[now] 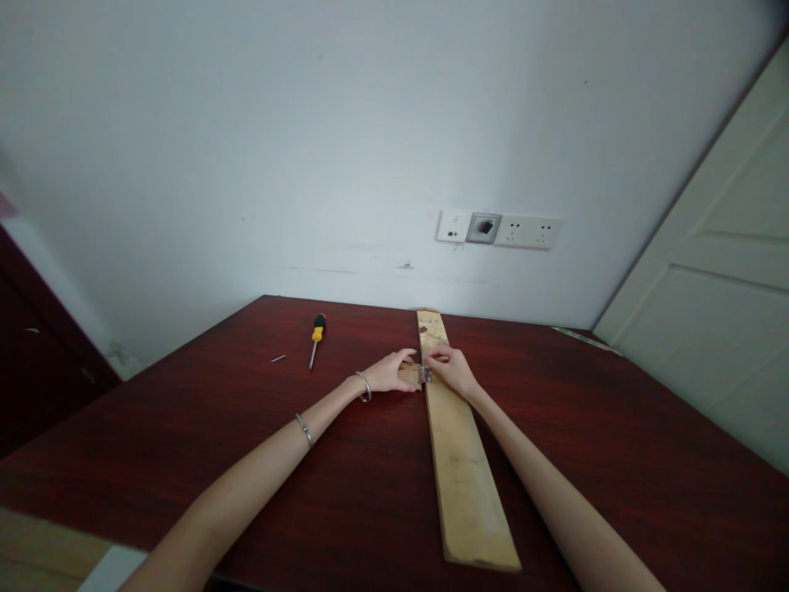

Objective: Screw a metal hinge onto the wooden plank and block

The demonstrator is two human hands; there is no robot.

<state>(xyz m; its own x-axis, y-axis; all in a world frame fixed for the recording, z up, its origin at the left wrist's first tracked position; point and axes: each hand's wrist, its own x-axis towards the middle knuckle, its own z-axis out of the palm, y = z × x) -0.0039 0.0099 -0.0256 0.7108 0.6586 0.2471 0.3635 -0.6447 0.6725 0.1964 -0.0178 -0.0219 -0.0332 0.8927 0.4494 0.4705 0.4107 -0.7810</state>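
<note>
A long, pale wooden board [465,460] lies lengthwise on the dark red table. Against its left edge sits a short wooden block [408,376], with my left hand [388,372] closed around it, thumb and fingers on opposite sides. A small shiny metal piece that looks like a hinge [426,374] bridges the block and the board. My right hand [453,370] rests over the board with its fingertips pinched together right at the metal piece. Whatever is between those fingertips is too small to make out.
To the left lies a screwdriver [317,333] with a yellow and black handle, beside a small thin metal piece [278,358]. The table [345,493] meets a white wall with a row of sockets [530,232]. A pale panelled door [727,271] stands at the right.
</note>
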